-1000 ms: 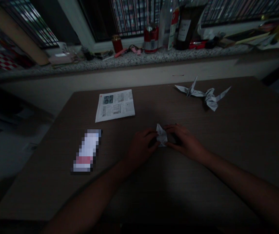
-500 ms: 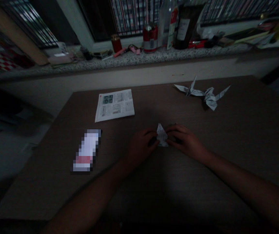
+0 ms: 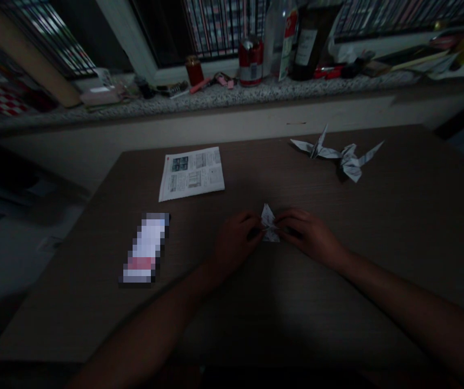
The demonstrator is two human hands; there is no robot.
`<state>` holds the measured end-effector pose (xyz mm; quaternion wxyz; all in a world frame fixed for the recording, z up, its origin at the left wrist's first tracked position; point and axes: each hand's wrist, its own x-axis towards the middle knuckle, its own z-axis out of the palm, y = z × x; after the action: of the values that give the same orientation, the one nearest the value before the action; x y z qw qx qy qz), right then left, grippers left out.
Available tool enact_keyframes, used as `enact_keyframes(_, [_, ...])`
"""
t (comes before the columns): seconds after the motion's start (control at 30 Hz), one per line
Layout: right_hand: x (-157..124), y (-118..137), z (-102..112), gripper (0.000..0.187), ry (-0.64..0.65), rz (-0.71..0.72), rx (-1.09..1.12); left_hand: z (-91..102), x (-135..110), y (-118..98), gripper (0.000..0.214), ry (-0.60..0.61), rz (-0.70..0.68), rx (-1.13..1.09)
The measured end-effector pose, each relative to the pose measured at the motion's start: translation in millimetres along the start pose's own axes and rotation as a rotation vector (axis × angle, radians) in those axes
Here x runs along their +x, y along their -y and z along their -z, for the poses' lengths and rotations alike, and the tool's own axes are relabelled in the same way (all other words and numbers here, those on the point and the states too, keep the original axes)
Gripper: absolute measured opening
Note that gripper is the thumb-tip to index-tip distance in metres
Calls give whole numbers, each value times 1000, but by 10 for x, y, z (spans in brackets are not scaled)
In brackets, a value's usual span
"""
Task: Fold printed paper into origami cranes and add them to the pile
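The paper (image 3: 269, 223) is pinched by left hand (image 3: 234, 244) and right hand (image 3: 310, 235), fingertips closed on it. It is judged light and flimsy; the edges are best gripped.

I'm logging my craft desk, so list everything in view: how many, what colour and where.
folded paper: one, white with print, mid-table, pinched between both hands
paper cranes: two, white with print, side by side, table's far right
printed sheet: one, white, flat, table's far left
blurred item: one, white and red, left of the hands
table: one, brown, foreground
can: one, red, on the ledge
jar: one, red, left of the can
dark bottle: one, right of the can
ledge: one, speckled grey, behind the table
left hand: one, on the paper's left side
right hand: one, on the paper's right side
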<state>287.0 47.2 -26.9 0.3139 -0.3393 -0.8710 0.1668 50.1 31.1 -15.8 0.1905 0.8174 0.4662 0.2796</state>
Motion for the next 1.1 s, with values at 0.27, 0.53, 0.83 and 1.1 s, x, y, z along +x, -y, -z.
enact_keyframes(0.27, [-55,-3,65,25,93,52,-27,0,-22,30,4,10,-66,32])
enact_keyframes(0.53, [-72,18,80,24,98,79,-28,118,-80,91,30,136,-189,52])
enact_keyframes(0.83, [-85,27,138,28,132,198,-141,97,-112,109,17,128,-251,92])
enact_keyframes(1.1, [-97,41,123,28,111,213,-191,115,-101,71,14,135,-237,163])
